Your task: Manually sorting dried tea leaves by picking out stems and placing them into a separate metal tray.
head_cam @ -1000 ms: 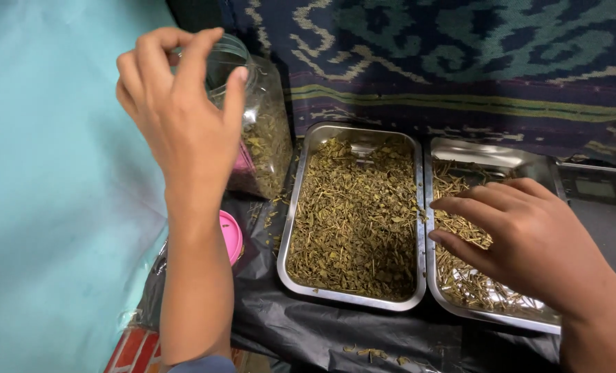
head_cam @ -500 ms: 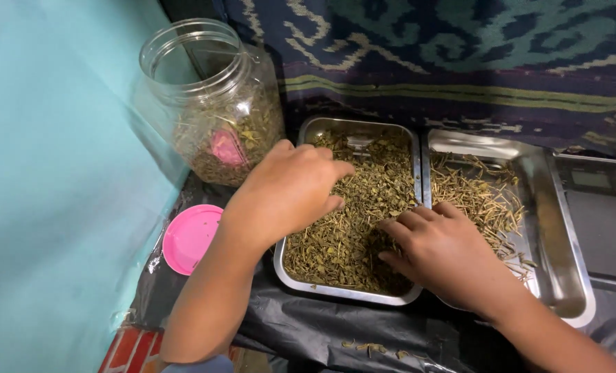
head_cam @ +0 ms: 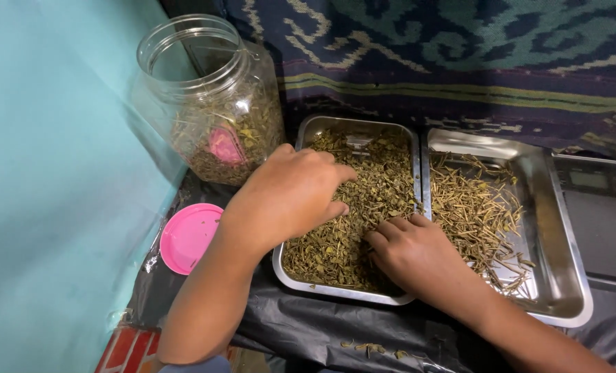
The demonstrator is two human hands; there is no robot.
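Both your hands rest in the herbs (head_cam: 384, 183) of the left tray (head_cam: 335, 289), whose length runs near to far: left hand (head_cam: 291, 197) loosely curled, palm down, right hand (head_cam: 411, 252) nearer you, fingers bent in; any grip is hidden.

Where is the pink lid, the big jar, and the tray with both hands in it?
pink lid (head_cam: 189, 237), head view, middle of its top.
big jar (head_cam: 184, 90), head view, clear side wall.
tray (head_cam: 335, 291), head view, near metal rim.
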